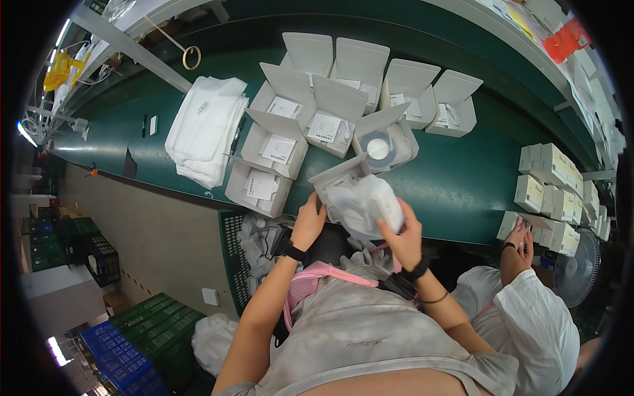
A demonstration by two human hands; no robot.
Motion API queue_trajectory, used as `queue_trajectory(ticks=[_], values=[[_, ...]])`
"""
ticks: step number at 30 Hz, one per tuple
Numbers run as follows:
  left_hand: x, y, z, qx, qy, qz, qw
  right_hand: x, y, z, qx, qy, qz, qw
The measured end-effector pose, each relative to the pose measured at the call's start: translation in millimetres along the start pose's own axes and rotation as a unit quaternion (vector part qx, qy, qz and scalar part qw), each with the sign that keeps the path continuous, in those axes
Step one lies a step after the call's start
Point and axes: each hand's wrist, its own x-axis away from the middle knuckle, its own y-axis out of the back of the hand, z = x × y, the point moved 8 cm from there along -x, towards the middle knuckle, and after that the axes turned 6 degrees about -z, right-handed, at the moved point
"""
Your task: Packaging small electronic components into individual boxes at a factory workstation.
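My right hand (404, 239) grips a rounded white device in a clear plastic bag (366, 206), held tilted over an open-lidded white carton (333, 177) at the table's front edge. The bag hides much of that carton's inside. My left hand (309, 223) holds the carton's left side, fingers closed against its wall. Just beyond stands another open carton (404, 146) with a round white-centred item under clear plastic. Several more open white cartons (296, 165) stand grouped to the left and behind, printed leaflets lying in many of them.
A stack of white bags (206, 129) lies left on the green table (449, 191). A green crate (232, 254) stands below the table edge. At right, a co-worker's hands (518, 241) work beside stacked closed cartons (555, 165) and a fan (578, 267).
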Motion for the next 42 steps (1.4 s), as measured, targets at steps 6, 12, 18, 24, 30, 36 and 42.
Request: queue_trajectory(ticks=[6,12,18,24,30,36,42], values=[[4.8,-7.5,-2.1,0.086,0.038,0.03,0.995,-31.2,-49.8,-27.5,0.134,0.113,-0.013,0.984],[6.6,-3.2,3.9,0.097,0.047,0.029,0.994,-54.9,-60.0,-77.0,0.337,0.14,0.02,0.931],[8.5,1.8,-5.1,0.117,0.075,0.038,0.99,-63.3,-82.0,-64.3,0.623,0.037,0.202,0.755],[4.4,0.1,16.6,0.077,0.097,0.016,0.992,-37.2,-93.7,-30.2,0.553,0.198,0.203,0.783],[-3.6,-23.1,19.6,0.157,0.088,0.055,0.982,-35.6,-87.5,-92.7,0.594,0.27,0.09,0.752],[5.2,-6.2,31.2,0.255,0.17,0.071,0.949,-76.7,-40.0,-12.5,0.199,0.086,0.099,0.971],[17.2,18.4,47.0,0.251,0.199,0.043,0.946,-143.6,-32.4,-82.3,0.028,0.004,0.116,0.993]])
